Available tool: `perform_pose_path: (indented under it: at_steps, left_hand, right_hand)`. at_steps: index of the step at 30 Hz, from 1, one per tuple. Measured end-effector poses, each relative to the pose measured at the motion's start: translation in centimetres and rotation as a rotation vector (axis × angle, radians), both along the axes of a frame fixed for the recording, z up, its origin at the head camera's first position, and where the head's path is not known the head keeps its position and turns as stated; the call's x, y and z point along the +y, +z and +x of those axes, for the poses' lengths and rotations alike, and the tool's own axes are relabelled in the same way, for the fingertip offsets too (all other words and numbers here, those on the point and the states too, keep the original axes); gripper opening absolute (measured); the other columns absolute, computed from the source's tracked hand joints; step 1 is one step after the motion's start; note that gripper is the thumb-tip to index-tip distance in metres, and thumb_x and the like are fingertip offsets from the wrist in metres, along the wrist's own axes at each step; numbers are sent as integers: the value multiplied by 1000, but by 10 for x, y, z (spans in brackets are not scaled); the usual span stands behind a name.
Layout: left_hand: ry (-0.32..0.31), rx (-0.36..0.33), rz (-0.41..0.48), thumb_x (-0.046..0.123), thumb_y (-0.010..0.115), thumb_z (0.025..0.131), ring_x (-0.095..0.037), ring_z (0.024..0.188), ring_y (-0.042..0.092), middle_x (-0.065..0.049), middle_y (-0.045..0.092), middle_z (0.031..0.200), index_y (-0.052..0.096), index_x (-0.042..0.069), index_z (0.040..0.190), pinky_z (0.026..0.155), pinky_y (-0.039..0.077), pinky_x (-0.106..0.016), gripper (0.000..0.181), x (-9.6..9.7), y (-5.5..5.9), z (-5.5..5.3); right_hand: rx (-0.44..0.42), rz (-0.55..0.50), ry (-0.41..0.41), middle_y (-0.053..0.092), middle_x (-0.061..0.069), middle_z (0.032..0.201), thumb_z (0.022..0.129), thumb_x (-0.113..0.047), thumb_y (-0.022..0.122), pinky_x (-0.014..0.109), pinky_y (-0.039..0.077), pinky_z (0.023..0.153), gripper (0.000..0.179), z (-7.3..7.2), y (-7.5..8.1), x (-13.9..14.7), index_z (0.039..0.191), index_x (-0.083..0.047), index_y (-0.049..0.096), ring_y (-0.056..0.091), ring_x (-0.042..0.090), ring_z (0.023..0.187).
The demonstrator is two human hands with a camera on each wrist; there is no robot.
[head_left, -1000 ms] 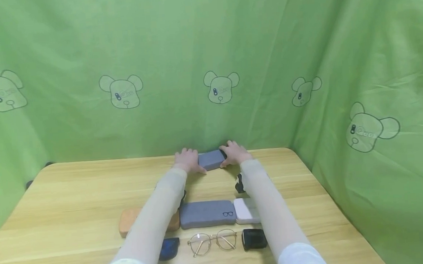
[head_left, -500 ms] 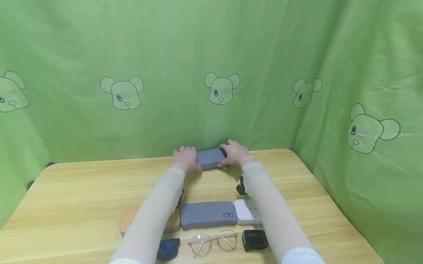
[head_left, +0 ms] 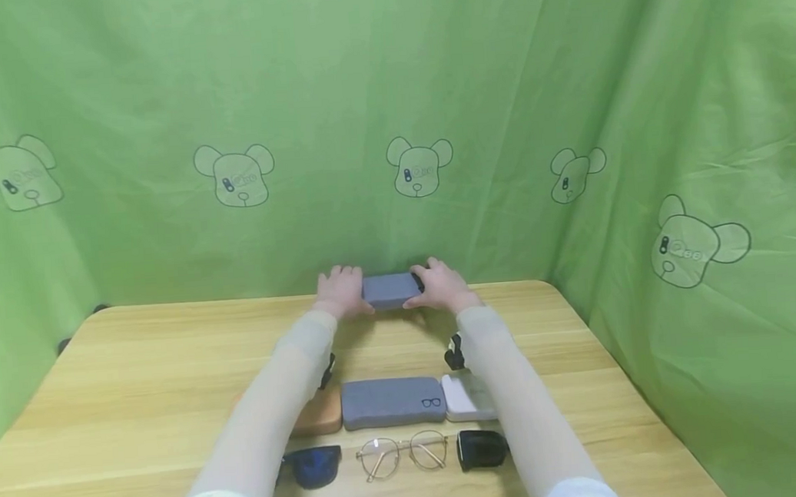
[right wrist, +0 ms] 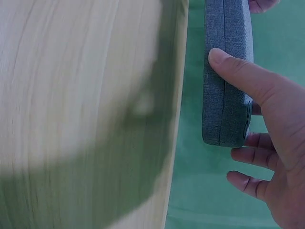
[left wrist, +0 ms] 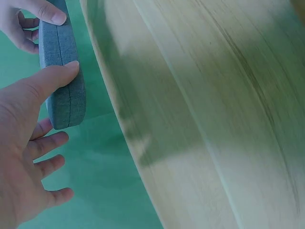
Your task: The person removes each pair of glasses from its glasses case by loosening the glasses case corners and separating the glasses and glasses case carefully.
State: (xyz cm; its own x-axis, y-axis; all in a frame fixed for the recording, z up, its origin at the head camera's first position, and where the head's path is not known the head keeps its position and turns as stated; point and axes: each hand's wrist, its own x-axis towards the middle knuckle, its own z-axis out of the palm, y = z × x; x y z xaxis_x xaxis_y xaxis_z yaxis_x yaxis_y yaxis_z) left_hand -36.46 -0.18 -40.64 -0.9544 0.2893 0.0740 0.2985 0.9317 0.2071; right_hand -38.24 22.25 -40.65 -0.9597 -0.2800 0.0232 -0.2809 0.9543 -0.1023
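Observation:
A grey fabric glasses case (head_left: 391,291) is held between both hands at the far edge of the table. Its left end is pinched by the left hand (head_left: 341,291), and the right hand (head_left: 442,285) grips the other end. In the left wrist view the left thumb lies across the seamed side of the case (left wrist: 66,105), with the lower fingers spread free. The right wrist view has the right thumb on the same seamed side of the case (right wrist: 224,109) and some fingers behind it. Green cloth shows between case and table edge in both wrist views.
Nearer on the wooden table (head_left: 137,390) lie an orange case (head_left: 321,414), a second grey case (head_left: 391,403) and a white case (head_left: 458,397). In front are blue-lensed glasses (head_left: 318,467), gold wire-framed glasses (head_left: 380,458) and a folded black item (head_left: 481,449). A green curtain (head_left: 327,223) stands behind.
Both hands have raised the grey case a little and shifted it slightly left. It has gone from tilted to nearly level. The left forearm has moved left, uncovering more of the blue-lensed glasses.

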Motion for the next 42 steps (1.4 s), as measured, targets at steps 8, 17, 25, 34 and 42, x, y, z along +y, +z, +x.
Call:
perform_pose_path:
  at_steps: [8,17,25,34,42]
  left_hand:
    - [-37,34,20,49,79,74,-33,131,45,-13,56,137,50,7,133,114,32,-58,78,-11,10,5]
    - [-92,94,55,49,79,71,-31,132,45,-10,57,137,50,9,135,112,35,-55,81,-30,24,15]
    - [-112,154,66,45,79,70,-32,133,45,-11,57,138,51,9,135,112,34,-56,80,-51,31,25]
    - [-140,228,53,48,81,69,-33,134,45,-13,58,137,52,9,134,116,28,-59,81,-72,38,45]
    - [-144,286,84,47,80,68,-34,135,44,-14,58,137,53,8,133,117,24,-62,80,-90,39,62]
  right_hand:
    - [63,-40,23,49,19,131,70,-56,80,52,50,98,92,8,9,-3,144,-12,46,53,33,114]
    - [127,-91,45,52,17,128,68,-61,79,49,51,95,94,25,18,-11,143,-13,48,53,30,109]
    - [180,-68,49,52,14,120,71,-65,74,45,50,90,91,47,29,-30,141,-14,49,52,27,103]
    - [243,-37,32,53,12,115,71,-68,72,43,51,86,90,68,31,-50,140,-15,50,52,25,99]
    - [296,-83,21,54,11,116,71,-67,73,39,51,82,86,90,35,-65,138,-17,52,53,24,98]
